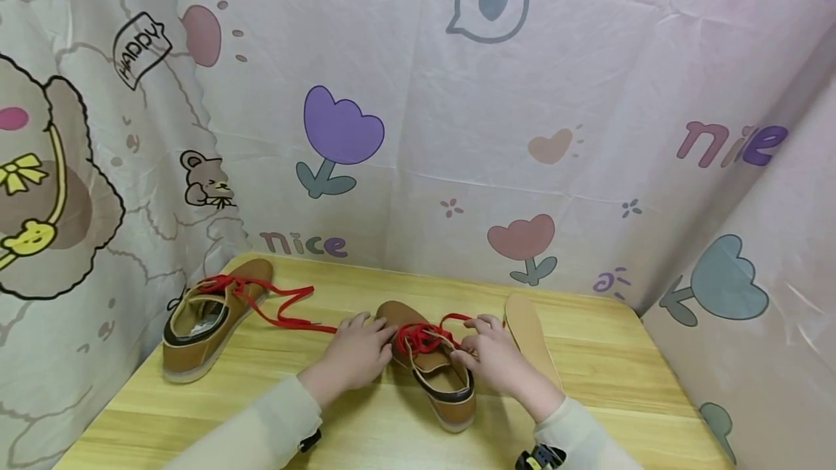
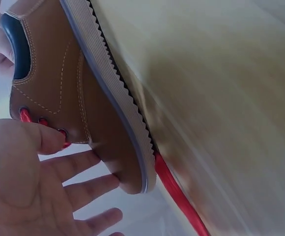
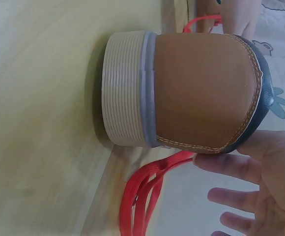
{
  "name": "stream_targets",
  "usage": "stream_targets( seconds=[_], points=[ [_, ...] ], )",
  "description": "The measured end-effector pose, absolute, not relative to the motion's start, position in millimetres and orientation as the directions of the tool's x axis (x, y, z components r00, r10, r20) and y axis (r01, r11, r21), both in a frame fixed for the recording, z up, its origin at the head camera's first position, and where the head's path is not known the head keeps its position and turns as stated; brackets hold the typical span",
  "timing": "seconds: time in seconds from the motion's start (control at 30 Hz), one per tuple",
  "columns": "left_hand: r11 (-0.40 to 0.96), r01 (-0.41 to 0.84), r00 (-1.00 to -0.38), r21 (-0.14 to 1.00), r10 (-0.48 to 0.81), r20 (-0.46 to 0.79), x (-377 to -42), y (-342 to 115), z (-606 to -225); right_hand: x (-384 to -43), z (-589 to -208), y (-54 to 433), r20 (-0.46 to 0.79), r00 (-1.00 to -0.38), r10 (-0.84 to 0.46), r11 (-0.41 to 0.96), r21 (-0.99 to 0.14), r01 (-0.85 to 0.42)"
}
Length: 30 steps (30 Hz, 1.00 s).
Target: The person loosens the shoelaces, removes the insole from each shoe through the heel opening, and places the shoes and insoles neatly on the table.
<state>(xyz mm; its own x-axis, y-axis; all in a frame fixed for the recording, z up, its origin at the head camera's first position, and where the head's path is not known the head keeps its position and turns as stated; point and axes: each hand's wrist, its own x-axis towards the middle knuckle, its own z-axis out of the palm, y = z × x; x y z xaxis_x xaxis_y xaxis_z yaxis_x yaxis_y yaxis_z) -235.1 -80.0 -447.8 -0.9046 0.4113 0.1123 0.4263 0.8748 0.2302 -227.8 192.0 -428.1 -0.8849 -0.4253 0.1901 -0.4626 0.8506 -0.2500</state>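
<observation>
A brown lace-up shoe [image 1: 455, 412] with a dark collar stands on the table between my hands, toe pointing away. Red laces [image 1: 421, 339] are bunched over its tongue. My left hand [image 1: 355, 354] is at the toe's left side, and its fingers [image 2: 91, 189] lie fairly straight along the upper, touching it. The thumb is by the eyelets. On the other side, my right hand [image 1: 499, 357] is spread beside the collar. In the right wrist view its thumb and index finger [image 3: 231, 167] touch the shoe near the heel [image 3: 201, 93]; the other fingers extend loosely.
A matching brown shoe [image 1: 196, 354] stands at the table's left, its red lace [image 1: 287, 321] trailing towards my left hand. To the right of my right hand lies a flat tan insole [image 1: 535, 336]. Printed curtains [image 1: 418, 129] hang around the wooden table [image 1: 620, 397].
</observation>
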Motion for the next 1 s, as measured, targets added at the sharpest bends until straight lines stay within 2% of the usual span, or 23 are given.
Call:
stream_targets(
  seconds=[0.17,0.3,0.57,0.73,1.0],
  points=[
    [0.88,0.423,-0.904,0.218,0.39,0.176,-243,-82,-450,-227,-426,190,0.211,-0.882,-0.422,0.86,-0.216,-0.463],
    [0.87,0.41,-0.908,0.273,0.36,0.213,-257,-83,-452,-222,-420,188,0.214,-0.886,-0.412,0.878,-0.167,-0.448],
    [0.809,0.408,-0.912,0.424,0.386,0.141,-288,-79,-457,-209,-412,185,0.171,-0.896,-0.411,0.903,-0.059,-0.425],
    [0.801,0.426,-0.903,0.422,0.407,0.139,-295,-78,-464,-208,-418,183,0.192,-0.89,-0.413,0.898,-0.076,-0.433],
    [0.832,0.421,-0.907,0.361,0.387,0.164,-292,-82,-465,-216,-423,186,0.299,-0.83,-0.471,0.852,-0.088,-0.515]
  ],
)
